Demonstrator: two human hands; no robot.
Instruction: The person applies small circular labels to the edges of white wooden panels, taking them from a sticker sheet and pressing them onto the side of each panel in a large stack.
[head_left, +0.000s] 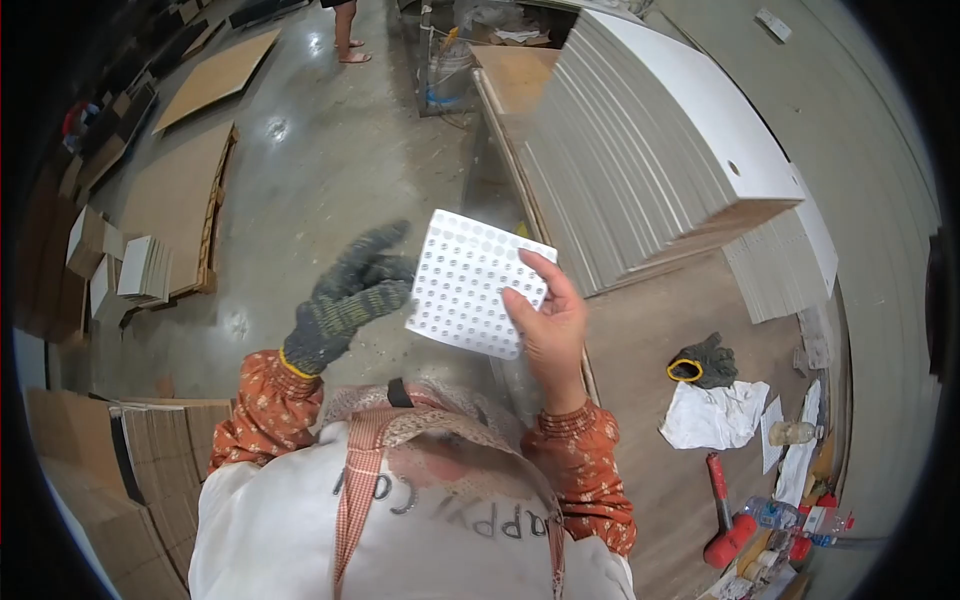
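Observation:
A white sheet of small round stickers [465,285], printed with rows of dark marks, is held up in front of my chest. My right hand [553,325] is bare and pinches the sheet's right side, thumb on top. Along its upper edge some rows look pale. My left hand [350,295] wears a dark grey knitted glove with a yellow cuff. Its fingers stretch toward the sheet's left edge, spread apart; whether a fingertip touches the paper cannot be made out.
Right, a workbench [640,340] carries tall stacked white panels [640,150], an empty dark glove [705,362], crumpled white paper [715,415], a red mallet [725,520] and bottles. Left are a cardboard-topped pallet [180,210] and stacked cartons [170,460]. A person's legs [345,30] stand far ahead.

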